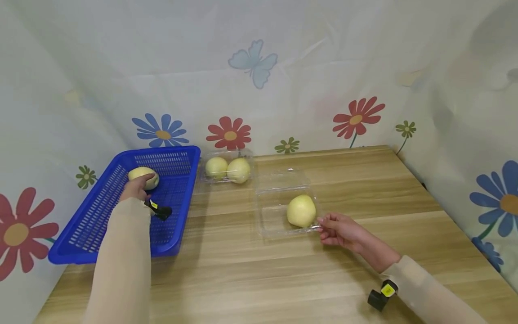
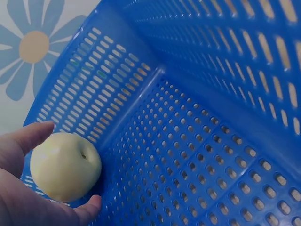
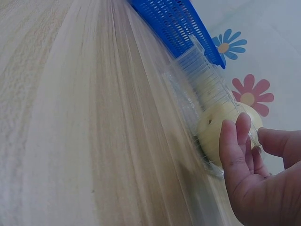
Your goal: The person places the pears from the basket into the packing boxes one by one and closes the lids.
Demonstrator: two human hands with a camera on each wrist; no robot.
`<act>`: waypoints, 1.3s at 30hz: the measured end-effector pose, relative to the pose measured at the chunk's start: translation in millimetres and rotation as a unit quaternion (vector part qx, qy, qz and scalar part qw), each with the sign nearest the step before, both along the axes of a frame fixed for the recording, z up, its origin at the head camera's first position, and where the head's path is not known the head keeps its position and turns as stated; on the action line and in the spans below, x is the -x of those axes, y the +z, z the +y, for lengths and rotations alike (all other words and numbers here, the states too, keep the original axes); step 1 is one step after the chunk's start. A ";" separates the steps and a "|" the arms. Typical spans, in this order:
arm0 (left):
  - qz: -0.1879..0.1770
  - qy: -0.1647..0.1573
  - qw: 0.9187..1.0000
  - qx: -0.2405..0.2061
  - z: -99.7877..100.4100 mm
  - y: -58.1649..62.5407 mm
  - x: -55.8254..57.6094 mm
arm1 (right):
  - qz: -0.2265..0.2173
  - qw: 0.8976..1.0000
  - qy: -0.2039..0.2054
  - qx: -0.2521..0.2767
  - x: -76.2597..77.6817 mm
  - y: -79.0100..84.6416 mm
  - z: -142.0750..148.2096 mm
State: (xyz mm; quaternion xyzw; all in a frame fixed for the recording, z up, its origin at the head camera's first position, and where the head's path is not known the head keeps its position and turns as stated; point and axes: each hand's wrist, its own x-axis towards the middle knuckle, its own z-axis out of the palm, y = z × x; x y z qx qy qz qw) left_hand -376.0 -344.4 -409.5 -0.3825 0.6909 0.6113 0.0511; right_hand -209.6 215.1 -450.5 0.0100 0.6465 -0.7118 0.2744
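Inside the blue plastic basket, my left hand grips a pale yellow pear. Its thumb lies over one side of the pear and its fingers reach under the other, near the basket's end wall. My right hand pinches the near right corner of a clear plastic clamshell box between thumb and fingertips. That box lies with its lid folded back, and one pear rests in its right half. In the right wrist view, the fingers partly cover the pear and the box edge.
A second clear box holding two pears stands at the back, right beside the basket. Everything rests on a wood-grain table. A flower-printed cloth hangs behind the table and along its sides.
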 end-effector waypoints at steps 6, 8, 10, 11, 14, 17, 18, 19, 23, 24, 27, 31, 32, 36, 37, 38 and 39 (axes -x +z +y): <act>-0.008 -0.018 1.000 0.014 -3.7 0.1 0.5 | 0.007 1.000 0.002 -0.009 -0.5 0.8 -0.1; -0.007 -0.016 1.000 -0.004 -4.3 2.1 2.4 | 0.008 1.000 0.003 -0.011 -0.8 1.6 -0.2; -0.001 -0.011 1.000 -0.022 -4.3 4.6 5.4 | 0.007 1.000 -0.001 -0.014 -0.8 0.8 0.1; 0.001 -0.010 0.999 -0.032 -4.4 5.8 7.1 | 0.008 1.000 -0.002 -0.014 -0.7 0.3 0.3; 0.003 -0.003 0.999 -0.040 -5.5 7.0 11.7 | 0.009 1.000 -0.005 -0.016 -0.1 -1.7 0.9; -0.006 -0.017 1.000 -0.007 -7.6 5.8 12.5 | 0.010 1.000 -0.006 -0.014 0.2 -3.2 0.9; -0.007 -0.018 1.000 0.002 -8.4 5.1 12.4 | 0.010 1.000 -0.006 -0.014 0.2 -3.4 0.9; -0.007 -0.016 1.000 0.008 -8.3 4.8 12.0 | 0.010 1.000 -0.006 -0.013 0.2 -3.8 1.0; -0.006 0.001 1.000 0.016 -8.0 4.6 10.1 | 0.011 1.000 -0.005 -0.013 0.4 -4.1 1.2; -0.005 0.005 1.000 0.019 -7.5 5.0 9.9 | 0.011 1.000 -0.005 -0.013 0.5 -3.5 1.1; 0.001 0.011 1.000 0.025 -7.7 3.1 9.6 | 0.010 1.000 -0.003 -0.014 1.1 -1.6 0.1; 0.026 0.021 0.999 0.004 -7.7 -0.3 13.0 | 0.009 1.000 -0.003 -0.014 1.5 -0.5 -0.4; 0.034 0.029 0.999 -0.008 -7.2 -1.2 14.0 | 0.009 1.000 -0.003 -0.015 1.4 -0.7 -0.3; 0.055 0.046 0.997 -0.022 -4.9 -4.7 18.2 | 0.010 1.000 -0.004 -0.015 1.0 -1.9 0.2; 0.056 0.049 0.997 -0.023 -4.5 -5.6 19.7 | 0.010 1.000 -0.004 -0.015 0.9 -2.1 0.2; 0.058 0.051 0.997 -0.026 -3.8 -6.2 21.0 | 0.009 1.000 -0.005 -0.015 0.8 -2.4 0.2; 0.061 0.053 0.996 -0.031 -3.3 -7.0 22.6 | 0.009 1.000 -0.006 -0.014 0.7 -2.6 0.2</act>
